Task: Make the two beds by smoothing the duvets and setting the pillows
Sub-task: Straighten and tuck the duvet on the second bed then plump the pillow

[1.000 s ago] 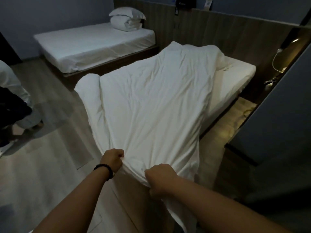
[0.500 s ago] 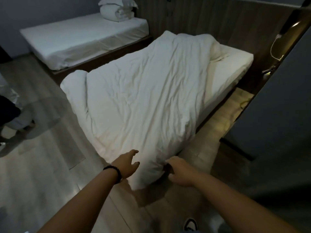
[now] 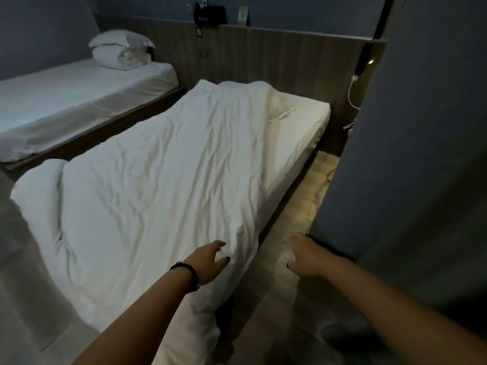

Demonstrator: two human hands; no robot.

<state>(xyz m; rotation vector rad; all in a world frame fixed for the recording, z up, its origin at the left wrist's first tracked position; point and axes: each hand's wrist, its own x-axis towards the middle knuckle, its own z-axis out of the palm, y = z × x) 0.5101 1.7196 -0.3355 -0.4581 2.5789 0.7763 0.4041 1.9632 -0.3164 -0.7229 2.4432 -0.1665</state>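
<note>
arms: bare, sleeveless | left wrist: black bead bracelet [image 3: 187, 275] | nails: dark

Both bare forearms reach forward from the bottom of the view. The left hand [image 3: 208, 264] is spread, palm down, fingers [image 3: 220, 245] straight and slightly apart, thumb splayed to the right with a dark nail showing; a dark beaded band sits round its wrist. The right hand [image 3: 303, 256] is also spread and holds nothing, its fingers stretched forward and blurred, thumb pointing left with a dark nail. The two hands are well apart, the right arm angled in from the lower right corner.
</note>
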